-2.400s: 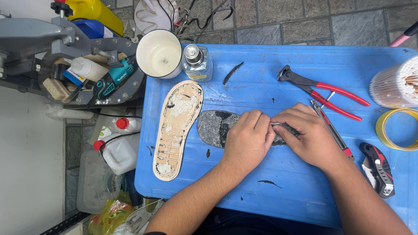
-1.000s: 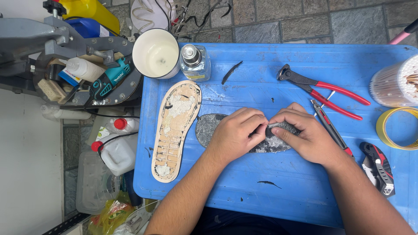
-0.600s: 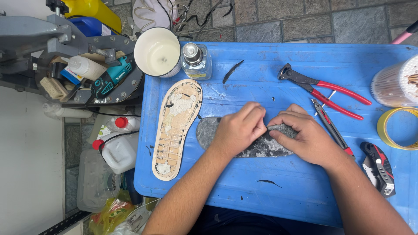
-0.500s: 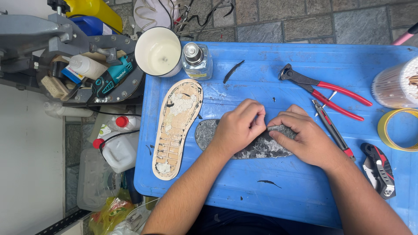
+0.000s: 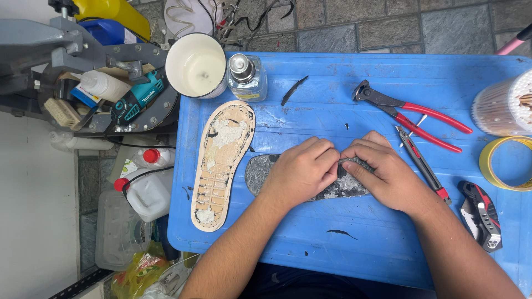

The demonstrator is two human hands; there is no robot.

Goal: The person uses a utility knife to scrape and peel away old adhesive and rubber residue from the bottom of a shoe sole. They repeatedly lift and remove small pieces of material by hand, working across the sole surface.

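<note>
Both hands are working at the middle of the blue plastic table top [image 5: 310, 243]. A dark grey, mottled flat sole piece [image 5: 263, 171] is lying on the blue surface, long axis running left to right, its rounded end showing bare to the left of the hands — the rest is covered by them.

The left hand [image 5: 302, 171] is lying knuckles up on the sole piece, fingers curled and pressing down on it. The right hand [image 5: 382, 174] is lying just beside it, fingertips meeting the left hand's; the thumb and forefinger are pinching at the upper edge of the sole piece. What is caught in the pinch is too small to tell.

A tan shoe outsole with cracked whitish glue residue [image 5: 223, 160] is lying just left of the sole piece, lengthwise up the table, apart from both hands. Red-handled nippers [image 5: 413, 113] are lying above and right of the right hand. A slim red-tipped hand tool [image 5: 420, 163] is lying just right of that hand's knuckles. A white cup [image 5: 197, 65] and a clear glass bottle [image 5: 246, 77] are standing at the far edge.
</note>
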